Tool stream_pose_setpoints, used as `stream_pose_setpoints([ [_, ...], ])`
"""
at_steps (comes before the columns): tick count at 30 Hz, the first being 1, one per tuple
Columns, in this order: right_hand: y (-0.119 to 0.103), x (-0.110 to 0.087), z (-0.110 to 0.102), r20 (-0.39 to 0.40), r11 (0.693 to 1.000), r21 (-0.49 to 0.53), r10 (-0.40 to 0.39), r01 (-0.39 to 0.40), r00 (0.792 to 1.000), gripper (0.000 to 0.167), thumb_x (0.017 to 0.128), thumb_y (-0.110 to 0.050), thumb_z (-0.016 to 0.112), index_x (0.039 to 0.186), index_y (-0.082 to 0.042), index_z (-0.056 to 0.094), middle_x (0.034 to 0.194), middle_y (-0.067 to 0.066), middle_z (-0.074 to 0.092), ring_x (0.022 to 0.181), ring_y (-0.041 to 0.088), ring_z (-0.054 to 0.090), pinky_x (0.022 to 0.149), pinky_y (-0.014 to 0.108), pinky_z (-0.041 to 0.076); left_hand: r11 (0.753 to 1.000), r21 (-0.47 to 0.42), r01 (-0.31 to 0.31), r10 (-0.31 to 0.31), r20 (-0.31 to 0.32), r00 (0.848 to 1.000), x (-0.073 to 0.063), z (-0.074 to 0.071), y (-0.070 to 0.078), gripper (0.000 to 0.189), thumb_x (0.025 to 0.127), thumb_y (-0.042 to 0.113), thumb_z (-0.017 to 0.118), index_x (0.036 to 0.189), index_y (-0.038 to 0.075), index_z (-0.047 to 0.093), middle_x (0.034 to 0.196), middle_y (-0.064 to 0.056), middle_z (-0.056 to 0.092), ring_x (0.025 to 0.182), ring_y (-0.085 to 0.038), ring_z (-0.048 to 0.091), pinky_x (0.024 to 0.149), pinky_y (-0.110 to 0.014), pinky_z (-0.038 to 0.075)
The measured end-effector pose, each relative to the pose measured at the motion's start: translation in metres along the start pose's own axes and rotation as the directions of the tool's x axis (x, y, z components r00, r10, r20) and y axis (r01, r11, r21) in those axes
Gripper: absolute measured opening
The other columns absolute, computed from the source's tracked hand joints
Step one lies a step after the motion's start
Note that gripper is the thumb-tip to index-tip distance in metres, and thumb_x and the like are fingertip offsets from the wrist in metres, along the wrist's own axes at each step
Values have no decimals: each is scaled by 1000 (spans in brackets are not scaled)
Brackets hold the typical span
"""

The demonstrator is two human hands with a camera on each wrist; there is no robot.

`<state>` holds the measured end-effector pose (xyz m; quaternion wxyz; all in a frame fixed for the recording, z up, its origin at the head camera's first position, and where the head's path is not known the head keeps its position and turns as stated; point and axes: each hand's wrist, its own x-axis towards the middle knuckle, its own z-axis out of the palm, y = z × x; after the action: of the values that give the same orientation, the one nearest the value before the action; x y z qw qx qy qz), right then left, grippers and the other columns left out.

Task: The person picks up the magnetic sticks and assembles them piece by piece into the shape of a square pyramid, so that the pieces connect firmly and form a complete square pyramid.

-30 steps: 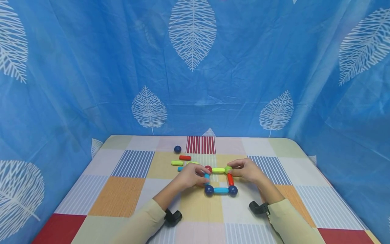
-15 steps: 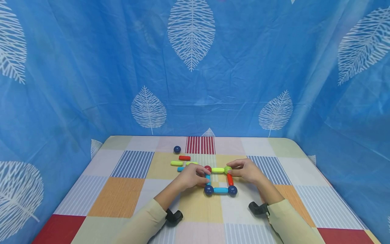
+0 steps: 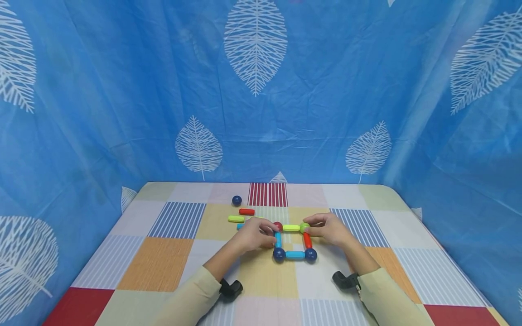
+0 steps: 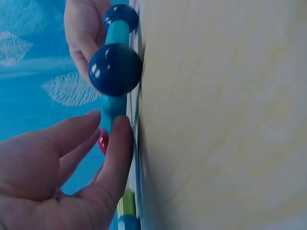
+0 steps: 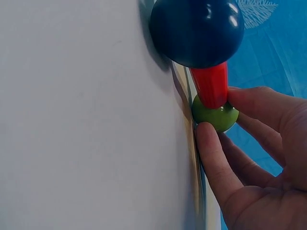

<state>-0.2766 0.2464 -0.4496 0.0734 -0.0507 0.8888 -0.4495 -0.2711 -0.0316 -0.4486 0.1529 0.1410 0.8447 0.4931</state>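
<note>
Magnetic sticks and balls form a four-sided frame on the table in the head view. Its corners are a red ball [image 3: 278,226], a green ball [image 3: 304,227] and two dark blue balls [image 3: 279,254]. My left hand [image 3: 256,234] has its thumb and a finger on either side of the light blue stick [image 3: 278,239], close by the red ball. With thumb and fingers my right hand [image 3: 328,228] pinches the green ball, where a red stick [image 5: 211,84] and a yellow-green stick [image 3: 291,227] meet. Another light blue stick [image 3: 295,255] joins the two dark blue balls.
Loose pieces lie behind my left hand: a dark blue ball [image 3: 237,200], a red stick [image 3: 246,212] and a yellow-green stick [image 3: 236,218]. My hand partly covers others. A patchwork cloth [image 3: 159,262] covers the table, with a blue leaf-print curtain [image 3: 310,113] around it.
The left hand's thumb has shifted slightly leftward, so more of the light blue stick shows. The right hand keeps its hold on the green ball. The frame has barely moved.
</note>
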Motion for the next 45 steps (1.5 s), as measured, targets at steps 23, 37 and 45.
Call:
stream_pose_setpoints([
  [23,0,1,-2,-10,1000,-31,-4,3,1000,32,88,-18,81,118,-10,76,123,13,72,107,27,68,83,36,59,923,356,-148,210,-142,967,0,-55,-19,18,87,4,79,104,6,78,108,-6,73,93,-18,66,84,-37,59],
  [37,3,3,0,-5,999,-31,-10,10,1000,32,87,-18,81,118,-11,77,122,13,73,107,26,68,83,36,59,867,493,-70,128,-86,988,3,-54,-24,22,89,9,78,111,8,77,113,-7,73,102,-22,65,98,-43,56],
  [45,2,3,0,2,1000,-17,-12,12,1000,31,88,-18,81,117,-10,77,121,12,73,106,26,69,86,38,59,853,514,-83,132,-59,990,6,-54,-24,21,88,7,79,110,8,78,110,-5,74,100,-20,64,100,-42,56],
])
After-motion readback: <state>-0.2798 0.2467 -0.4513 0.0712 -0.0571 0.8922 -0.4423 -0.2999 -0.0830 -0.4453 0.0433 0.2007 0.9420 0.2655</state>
